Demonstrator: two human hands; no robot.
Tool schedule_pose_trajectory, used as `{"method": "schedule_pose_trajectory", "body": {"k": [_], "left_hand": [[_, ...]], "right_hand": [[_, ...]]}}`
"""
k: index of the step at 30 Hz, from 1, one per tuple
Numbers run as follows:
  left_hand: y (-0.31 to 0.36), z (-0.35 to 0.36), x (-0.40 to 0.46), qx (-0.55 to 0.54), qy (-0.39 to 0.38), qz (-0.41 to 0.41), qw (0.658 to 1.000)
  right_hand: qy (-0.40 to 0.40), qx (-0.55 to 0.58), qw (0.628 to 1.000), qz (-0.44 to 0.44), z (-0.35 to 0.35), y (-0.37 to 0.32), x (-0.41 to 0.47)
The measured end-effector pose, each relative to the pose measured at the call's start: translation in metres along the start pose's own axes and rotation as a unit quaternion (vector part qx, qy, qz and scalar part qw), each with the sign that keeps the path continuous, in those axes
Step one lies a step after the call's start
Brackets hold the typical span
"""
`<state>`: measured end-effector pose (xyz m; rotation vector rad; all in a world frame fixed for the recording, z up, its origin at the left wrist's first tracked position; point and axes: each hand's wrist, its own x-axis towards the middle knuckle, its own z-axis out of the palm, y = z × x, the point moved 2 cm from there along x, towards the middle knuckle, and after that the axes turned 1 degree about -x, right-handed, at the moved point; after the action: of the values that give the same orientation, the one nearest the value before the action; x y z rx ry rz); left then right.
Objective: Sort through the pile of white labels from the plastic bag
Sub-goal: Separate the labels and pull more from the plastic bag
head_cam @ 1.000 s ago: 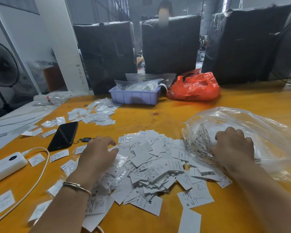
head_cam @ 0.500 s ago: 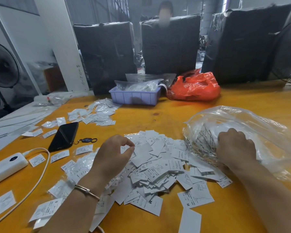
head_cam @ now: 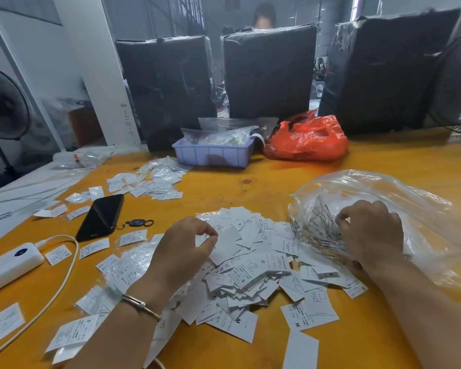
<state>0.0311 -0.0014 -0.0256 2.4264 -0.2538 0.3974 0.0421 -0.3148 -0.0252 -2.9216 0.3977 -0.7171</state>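
Observation:
A pile of white labels (head_cam: 250,270) lies spread on the orange table (head_cam: 250,182) in front of me. My left hand (head_cam: 181,251) hovers over the pile's left side with curled fingers. Its thumb and forefinger pinch the corner of a blank white label (head_cam: 225,243). At the right lies the clear plastic bag (head_cam: 410,209), its printed mouth facing the pile, with a few labels visible inside. My right hand (head_cam: 370,235) grips the bag's crumpled mouth, fingers curled into the plastic.
A black phone (head_cam: 101,217) with a key fob, a white power bank (head_cam: 8,265) and its cable lie at the left among loose labels. Further back are small packets (head_cam: 155,182), a lilac tray (head_cam: 213,153) and a red bag (head_cam: 306,139). Black-wrapped boxes stand behind.
My left hand has lifted off the pile's left edge and moved right over it, fingers closing into a pinch. My right hand has stayed at the bag's mouth.

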Motion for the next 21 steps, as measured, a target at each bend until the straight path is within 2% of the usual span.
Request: {"method": "schedule_pose_trajectory", "body": {"k": [4,9,11,13,14,15,18,20,21], "left_hand": [[0.001,0.000,0.000,0.003,-0.001,0.004,1.000],[0.003,-0.001,0.000,0.004,0.001,0.014,1.000],[0.007,0.000,-0.001,-0.036,-0.004,0.027,0.999],[0.013,0.002,-0.003,-0.104,-0.037,0.038,0.993],[0.017,0.003,-0.004,-0.134,-0.062,0.044,0.988],[0.022,0.003,-0.005,-0.162,-0.086,0.050,0.982],[0.032,0.002,-0.010,-0.223,-0.163,0.051,0.960],[0.035,0.003,-0.011,-0.238,-0.215,0.045,0.946],[0.036,0.003,-0.012,-0.244,-0.232,0.040,0.941]], "right_hand": [[0.067,0.107,0.992,-0.008,-0.006,-0.005,-0.003],[0.127,0.251,0.960,-0.007,-0.022,-0.016,-0.011],[0.059,0.394,0.916,-0.039,-0.026,-0.026,-0.016],[-0.094,0.565,0.818,-0.059,-0.028,-0.041,-0.024],[-0.167,0.604,0.776,-0.064,-0.028,-0.048,-0.029],[-0.228,0.614,0.751,-0.077,-0.026,-0.054,-0.033],[-0.341,0.599,0.711,-0.138,-0.024,-0.068,-0.048],[-0.350,0.590,0.709,-0.167,-0.024,-0.076,-0.056],[-0.330,0.582,0.721,-0.179,-0.024,-0.080,-0.059]]}}
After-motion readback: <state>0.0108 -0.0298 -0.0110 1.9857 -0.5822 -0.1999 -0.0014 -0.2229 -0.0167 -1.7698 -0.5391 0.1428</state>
